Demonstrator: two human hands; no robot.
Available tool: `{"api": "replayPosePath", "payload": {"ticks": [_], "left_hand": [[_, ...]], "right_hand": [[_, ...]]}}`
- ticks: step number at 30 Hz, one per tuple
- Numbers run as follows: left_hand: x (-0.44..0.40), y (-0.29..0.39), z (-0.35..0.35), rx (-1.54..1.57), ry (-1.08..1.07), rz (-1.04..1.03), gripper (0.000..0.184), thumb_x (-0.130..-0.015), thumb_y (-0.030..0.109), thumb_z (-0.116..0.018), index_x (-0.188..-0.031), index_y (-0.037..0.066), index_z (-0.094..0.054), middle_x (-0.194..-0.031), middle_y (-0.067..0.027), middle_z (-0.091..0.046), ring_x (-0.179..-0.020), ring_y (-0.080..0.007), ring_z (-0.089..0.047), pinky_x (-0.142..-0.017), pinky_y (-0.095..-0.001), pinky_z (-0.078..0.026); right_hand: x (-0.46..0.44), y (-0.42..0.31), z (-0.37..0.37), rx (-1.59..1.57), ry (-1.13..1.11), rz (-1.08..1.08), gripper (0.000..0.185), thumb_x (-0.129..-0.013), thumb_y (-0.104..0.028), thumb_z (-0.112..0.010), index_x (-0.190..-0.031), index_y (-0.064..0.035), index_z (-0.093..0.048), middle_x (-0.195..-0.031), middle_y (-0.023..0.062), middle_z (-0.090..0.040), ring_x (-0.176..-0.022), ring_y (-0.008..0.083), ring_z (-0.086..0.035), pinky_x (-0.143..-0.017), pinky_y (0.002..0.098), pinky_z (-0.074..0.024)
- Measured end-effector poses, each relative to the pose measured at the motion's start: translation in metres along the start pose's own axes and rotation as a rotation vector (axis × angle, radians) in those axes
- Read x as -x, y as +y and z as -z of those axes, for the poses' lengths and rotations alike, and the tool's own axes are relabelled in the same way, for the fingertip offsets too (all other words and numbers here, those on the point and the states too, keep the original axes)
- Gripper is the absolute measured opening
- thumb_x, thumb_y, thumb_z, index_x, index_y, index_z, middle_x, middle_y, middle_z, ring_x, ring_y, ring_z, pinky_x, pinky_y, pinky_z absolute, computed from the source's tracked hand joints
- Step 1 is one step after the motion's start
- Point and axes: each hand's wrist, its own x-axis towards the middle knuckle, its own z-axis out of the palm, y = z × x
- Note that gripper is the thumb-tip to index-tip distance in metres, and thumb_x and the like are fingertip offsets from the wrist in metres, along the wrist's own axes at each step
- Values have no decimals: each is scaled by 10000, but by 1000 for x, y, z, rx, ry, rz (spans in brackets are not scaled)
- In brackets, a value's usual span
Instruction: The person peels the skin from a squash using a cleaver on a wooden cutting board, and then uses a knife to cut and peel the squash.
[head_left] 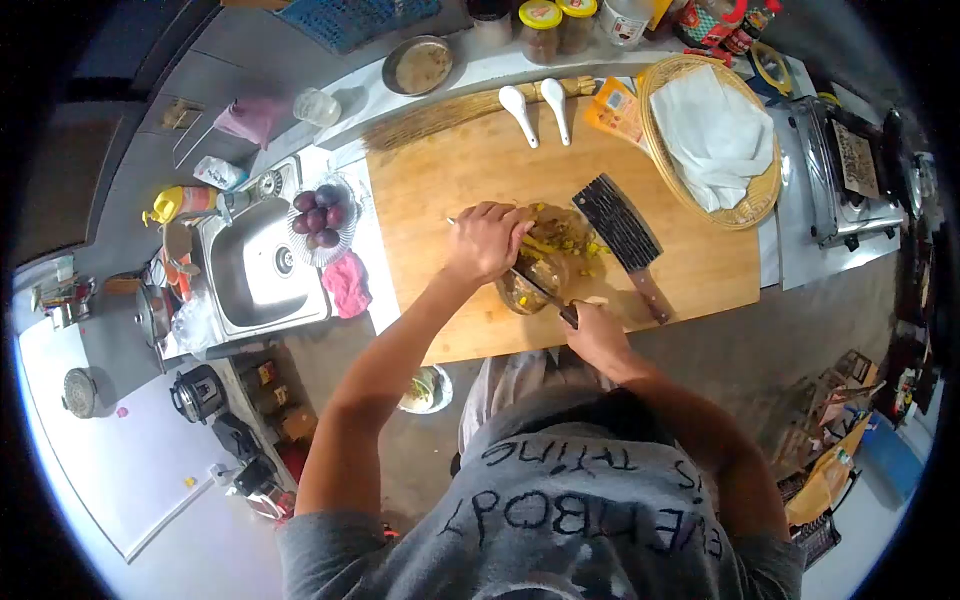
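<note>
My right hand [597, 338] is wrapped around the dark handle of a knife [540, 287] whose narrow blade slants up to the left, over brown, glossy food [548, 268]. My left hand [488, 240] is closed with its fingers bent over the far part of the blade and the food's left edge; what lies under the fingers is hidden. Yellow strips [540, 246] and small yellow bits are scattered among the brown food. Everything lies on a large wooden board [450, 165]. Just right of the food rests a broad cleaver [618, 222] with a dark patterned blade.
Two white spoons [519, 114] and a orange packet [617, 112] lie along the board's far side. A woven basket with a white cloth [712, 135] overlaps its right corner. Leftward are a bowl of dark plums [320, 215], a pink cloth [345, 284] and a sink [255, 235]. A stove [850, 180] stands right.
</note>
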Motion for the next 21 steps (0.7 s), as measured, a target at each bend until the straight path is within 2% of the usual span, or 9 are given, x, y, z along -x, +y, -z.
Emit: {"api": "replayPosePath", "payload": {"ticks": [4, 6, 9, 17, 19, 21], "left_hand": [[10, -15, -4, 29, -84, 89, 309, -938, 294, -458, -1160, 143, -612, -1119, -94, -632, -1068, -289, -576, -932, -430, -432], [3, -18, -11, -69, 176, -51, 324, -928, 288, -479, -1205, 154, -583, -1195, -120, -591, -1139, -305, -524, -985, -453, -381], [-1, -21, -14, 28, 42, 30, 351, -932, 295, -468, -1248, 167, -553, -1254, -124, -554, -1190, -317, -481, -1015, -455, -349], [-3, -10, -14, 8, 119, -10, 377, -933, 289, -467, -1287, 167, -516, -1212, -138, -578, -1170, -318, -499, -993, -447, -362], [-3, -1, -13, -11, 151, -17, 348, -930, 265, -465, -1243, 137, -547, -1223, -114, -581, -1160, -302, -505, -984, -452, -368], [-2, -3, -17, -44, 170, -39, 354, -929, 264, -466, -1253, 142, -539, -1220, -115, -582, -1159, -301, -506, -987, -451, -365]], "right_hand": [[1, -17, 7, 50, -39, 27, 206, -798, -157, -551, -933, -10, -603, -852, 259, -633, -851, 440, -611, -790, 512, -475], [-3, -14, 8, 61, -73, -11, 205, -788, -130, -540, -941, -11, -607, -871, 265, -635, -886, 440, -606, -805, 513, -470], [-7, -20, 12, 22, -133, -65, 212, -777, -108, -536, -949, -6, -610, -906, 275, -632, -912, 445, -599, -819, 513, -466], [-13, -4, 1, 76, -97, -114, 239, -764, -122, -570, -970, -11, -620, -925, 263, -638, -931, 439, -600, -822, 507, -469], [-17, 8, -7, 47, -13, -45, 221, -756, -128, -590, -931, 3, -626, -852, 256, -640, -866, 420, -620, -742, 486, -487], [-14, 8, -7, 74, 19, -31, 218, -755, -135, -594, -920, 5, -627, -845, 254, -641, -860, 414, -626, -738, 480, -489]]}}
